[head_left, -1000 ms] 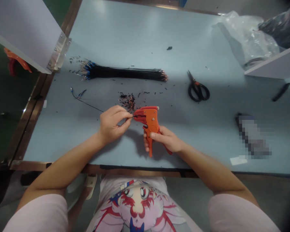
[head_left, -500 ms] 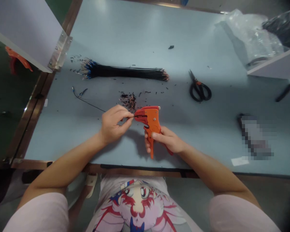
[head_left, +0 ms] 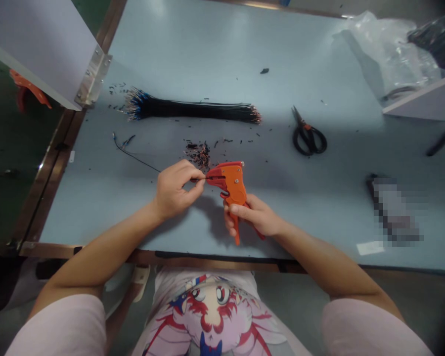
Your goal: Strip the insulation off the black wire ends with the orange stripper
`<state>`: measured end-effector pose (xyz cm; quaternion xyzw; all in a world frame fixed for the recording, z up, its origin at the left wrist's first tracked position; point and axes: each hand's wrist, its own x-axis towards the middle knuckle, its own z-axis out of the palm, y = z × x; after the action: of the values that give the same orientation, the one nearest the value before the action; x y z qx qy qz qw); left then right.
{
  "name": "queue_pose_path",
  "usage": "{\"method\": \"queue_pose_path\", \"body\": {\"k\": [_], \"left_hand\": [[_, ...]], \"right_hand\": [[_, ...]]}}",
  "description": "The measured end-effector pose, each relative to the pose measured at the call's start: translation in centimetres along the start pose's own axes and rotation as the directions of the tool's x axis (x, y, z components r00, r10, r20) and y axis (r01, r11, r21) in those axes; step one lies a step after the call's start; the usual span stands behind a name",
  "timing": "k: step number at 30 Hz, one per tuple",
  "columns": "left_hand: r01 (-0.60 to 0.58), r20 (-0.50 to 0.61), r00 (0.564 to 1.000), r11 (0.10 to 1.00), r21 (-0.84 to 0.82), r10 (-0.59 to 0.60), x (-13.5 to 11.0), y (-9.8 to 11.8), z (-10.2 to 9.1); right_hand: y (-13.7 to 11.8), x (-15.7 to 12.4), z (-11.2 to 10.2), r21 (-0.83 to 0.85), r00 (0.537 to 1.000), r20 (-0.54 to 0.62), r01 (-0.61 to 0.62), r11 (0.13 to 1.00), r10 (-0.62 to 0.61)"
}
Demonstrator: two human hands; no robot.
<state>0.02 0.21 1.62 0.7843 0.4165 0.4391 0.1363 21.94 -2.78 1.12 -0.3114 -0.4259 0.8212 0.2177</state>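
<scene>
Pinched between the fingertips of my left hand (head_left: 178,190) is a thin black wire (head_left: 140,160). One end of it trails left to a blue-tipped terminal on the table, and the other reaches into the jaws of an orange and red wire stripper (head_left: 236,184). My right hand (head_left: 255,215) is wrapped round the stripper's handles. Just beyond the jaws lies a small heap of black and copper scraps (head_left: 199,154). Farther back, a thick bundle of black wires (head_left: 200,110) lies sideways, blue terminals at its left end and bare copper at its right.
Black-handled scissors (head_left: 309,136) lie right of the bundle. A blurred-out dark object (head_left: 395,210) sits at the right, with a white label below it. Clear plastic bags (head_left: 393,54) fill the back right corner. Panels flank the table, the left one (head_left: 40,44) on a metal bracket.
The stripper's handles have swung slightly to the right and look closer together. My left hand stays at the jaws with the wire. The whole view has shifted a little.
</scene>
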Motion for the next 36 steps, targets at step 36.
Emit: {"method": "queue_pose_path", "body": {"k": [36], "left_hand": [[0.057,-0.046,0.997,0.997,-0.055,-0.059,0.3,0.0,0.1]], "right_hand": [[-1.2,-0.6,-0.6,0.12,0.997,-0.047,-0.049,0.992,0.055]]}}
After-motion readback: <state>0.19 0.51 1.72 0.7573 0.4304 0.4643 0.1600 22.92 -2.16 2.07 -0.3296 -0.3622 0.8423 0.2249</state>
